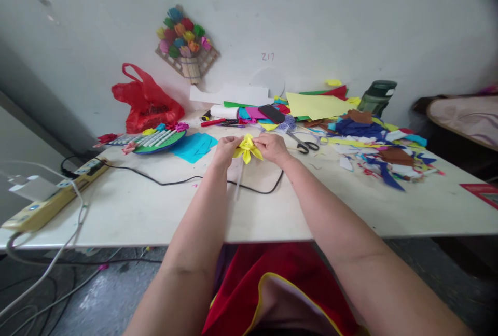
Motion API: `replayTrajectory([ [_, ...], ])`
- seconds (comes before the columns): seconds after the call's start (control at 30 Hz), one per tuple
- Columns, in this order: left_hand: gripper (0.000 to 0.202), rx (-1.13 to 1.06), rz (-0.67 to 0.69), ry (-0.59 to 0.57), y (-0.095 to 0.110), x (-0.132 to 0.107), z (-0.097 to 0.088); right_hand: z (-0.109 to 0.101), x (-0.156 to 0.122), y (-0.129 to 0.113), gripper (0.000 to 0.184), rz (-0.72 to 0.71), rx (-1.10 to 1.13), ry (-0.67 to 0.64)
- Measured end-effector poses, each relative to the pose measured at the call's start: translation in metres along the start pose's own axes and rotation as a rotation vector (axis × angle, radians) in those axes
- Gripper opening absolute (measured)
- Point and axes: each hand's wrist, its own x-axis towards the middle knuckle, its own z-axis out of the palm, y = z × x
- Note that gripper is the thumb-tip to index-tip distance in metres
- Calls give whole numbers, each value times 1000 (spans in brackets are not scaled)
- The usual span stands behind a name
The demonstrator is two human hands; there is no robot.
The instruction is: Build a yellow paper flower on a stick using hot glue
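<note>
Between my hands, over the middle of the white table, is a yellow paper flower [248, 150] with several pointed petals. My left hand [226, 150] pinches its left petals, and my right hand [272, 148] pinches the right side. Below the flower, a thin pale stick [238, 183] slants downward; whether it is joined to the flower I cannot tell. Scissors [301, 142] with black handles lie just right of my right hand. A blue paper sheet [193, 148] rests to the left of my left hand.
A black cord [155, 180] crosses the table from a yellow power strip [50, 198]. A red plastic bag [150, 105] stands back left beside a green disc [165, 141] with paper flowers. Paper scraps [389, 157] and a dark green bottle [377, 97] are on the right.
</note>
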Motion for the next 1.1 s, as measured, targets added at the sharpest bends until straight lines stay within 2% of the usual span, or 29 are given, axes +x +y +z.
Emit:
replayTrajectory([
  [0.4,30,111,49,-18,-4,3,0,10,5,17,25,141,428,-89],
  [0.5,30,107,50,-26,-3,1,0,6,5,16,24,102,366,-77],
  [0.7,32,-12,-4,-36,0,-2,3,-3,4,5,27,51,76,-22],
  [1.0,22,-330,-315,-70,8,-3,5,-10,1,-6,32,40,-142,-20],
  [1.1,5,-353,-357,-63,14,-7,6,-13,0,-9,32,40,-180,-34],
])
